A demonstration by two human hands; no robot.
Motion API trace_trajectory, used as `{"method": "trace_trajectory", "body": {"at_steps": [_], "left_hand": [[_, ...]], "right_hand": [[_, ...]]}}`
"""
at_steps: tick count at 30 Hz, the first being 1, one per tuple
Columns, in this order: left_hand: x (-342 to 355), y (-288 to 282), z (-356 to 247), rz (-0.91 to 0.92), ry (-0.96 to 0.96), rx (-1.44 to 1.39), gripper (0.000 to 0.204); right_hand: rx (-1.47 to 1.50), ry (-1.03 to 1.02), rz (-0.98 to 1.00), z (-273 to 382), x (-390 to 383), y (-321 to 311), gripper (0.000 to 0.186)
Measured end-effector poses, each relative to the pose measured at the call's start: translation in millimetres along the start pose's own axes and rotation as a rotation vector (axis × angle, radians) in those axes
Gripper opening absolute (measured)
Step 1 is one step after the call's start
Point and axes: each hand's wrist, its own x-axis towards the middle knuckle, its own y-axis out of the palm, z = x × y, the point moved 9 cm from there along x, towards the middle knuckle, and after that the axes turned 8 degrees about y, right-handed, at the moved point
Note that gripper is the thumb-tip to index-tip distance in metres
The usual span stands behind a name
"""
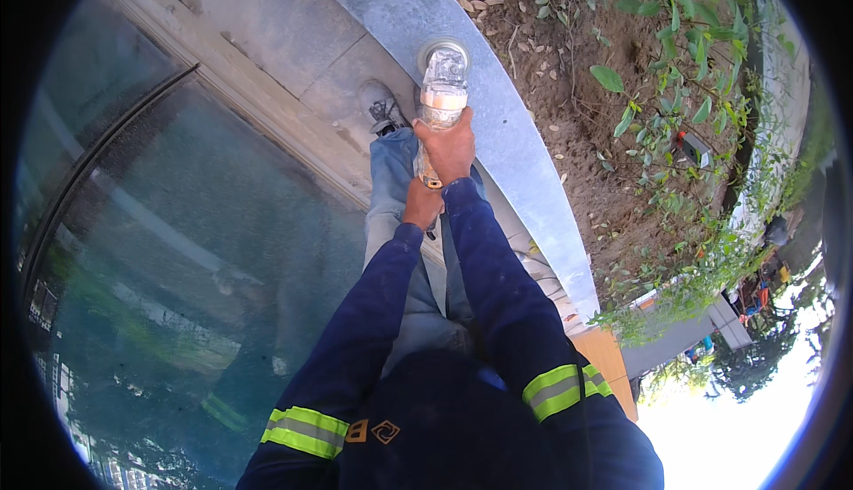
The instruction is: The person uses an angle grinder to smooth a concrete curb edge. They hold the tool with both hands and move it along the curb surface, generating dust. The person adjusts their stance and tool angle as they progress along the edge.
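Both my hands are closed around one dusty angle grinder (pixel 442 99), its body caked in pale powder. My right hand (pixel 451 148) wraps the body just behind the grinder's head. Lower down, my left hand (pixel 421 202) grips the rear end; its fingers are partly hidden. At the far end, the round disc (pixel 443 50) lies over the grey stone coping (pixel 511 126), seemingly flat against it. The disc's underside is out of sight.
To the right is a soil bed (pixel 577 161) with leafy plants (pixel 702 81). Glass panels (pixel 222 250) fill the left side, beside a paved ledge (pixel 302 37). My dusty shoe (pixel 380 104) stands near the coping. A wooden board (pixel 604 358) sits at lower right.
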Motion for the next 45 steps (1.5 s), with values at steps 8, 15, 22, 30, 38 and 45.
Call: {"method": "trace_trajectory", "body": {"at_steps": [8,15,22,30,38,45], "left_hand": [[28.1,16.9,-3.7,0.003,-0.013,-0.197,0.015],[24.1,-6.1,3.8,-0.054,-0.005,-0.184,0.014],[5.8,12.1,15.2,0.015,-0.072,-0.093,0.023],[35.6,5.4,-3.6,-0.028,-0.011,-0.217,0.02],[9.2,-5.8,5.5,-0.006,-0.075,-0.021,0.025],[20.6,2.7,-19.9,-0.056,0.128,-0.053,0.031]], "right_hand": [[0.074,-0.106,-0.099,11.5,28.9,-14.4,0.079],[0.009,-0.081,0.022,28.4,11.3,11.8,0.076],[0.106,-0.066,-0.061,-7.0,9.3,-12.1,0.076],[0.131,-0.125,-0.045,28.4,27.3,-1.8,0.079],[0.236,-0.097,-0.011,8.7,3.0,-0.9,0.072],[0.179,-0.131,-0.071,27.6,20.0,-11.6,0.075]]}}
